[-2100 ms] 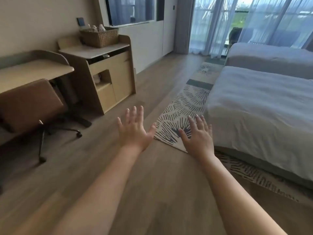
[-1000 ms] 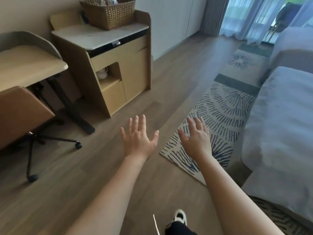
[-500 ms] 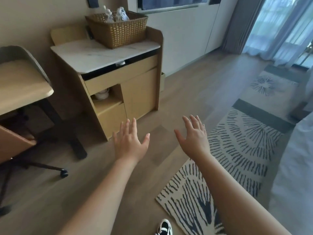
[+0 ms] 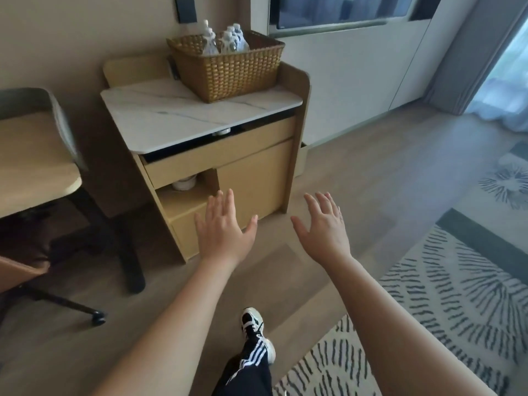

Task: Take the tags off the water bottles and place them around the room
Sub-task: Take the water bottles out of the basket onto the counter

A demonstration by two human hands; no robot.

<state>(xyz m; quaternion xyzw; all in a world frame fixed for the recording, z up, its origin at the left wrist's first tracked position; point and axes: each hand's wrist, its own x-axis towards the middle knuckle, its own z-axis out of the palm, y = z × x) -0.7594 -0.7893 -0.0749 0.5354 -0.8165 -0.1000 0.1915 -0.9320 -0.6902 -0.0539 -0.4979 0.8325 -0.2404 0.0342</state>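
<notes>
None of the task looks done yet, judging from how things lie. Several water bottles (image 4: 225, 40) stand together in a wicker basket (image 4: 228, 72), well above and beyond both hands, up on the marble top of a wooden cabinet (image 4: 251, 178). Only their caps and shoulders show over the rim, so I cannot tell whether tags hang on them; they are too small and partly hidden to read.

The left hand (image 4: 225, 227) is held out flat, palm down, fingers straight and slightly spread, with nothing in it. It hovers in front of the cabinet's lower compartments, touching none of them. The right hand (image 4: 323, 224) floats just beside it, likewise spread and bare, over the wood floor. Off to the right of that hand and nearer the person lies a patterned rug (image 4: 457, 295). To the left of the left hand sit a desk (image 4: 31, 155) and an office chair (image 4: 25, 270).

What is left, as I judge it, is everything: reaching the basket, lifting out each bottle, removing any tags, then setting the bottles about the room. A shoe (image 4: 254, 324) steps forward below the hands, toward the cabinet.
</notes>
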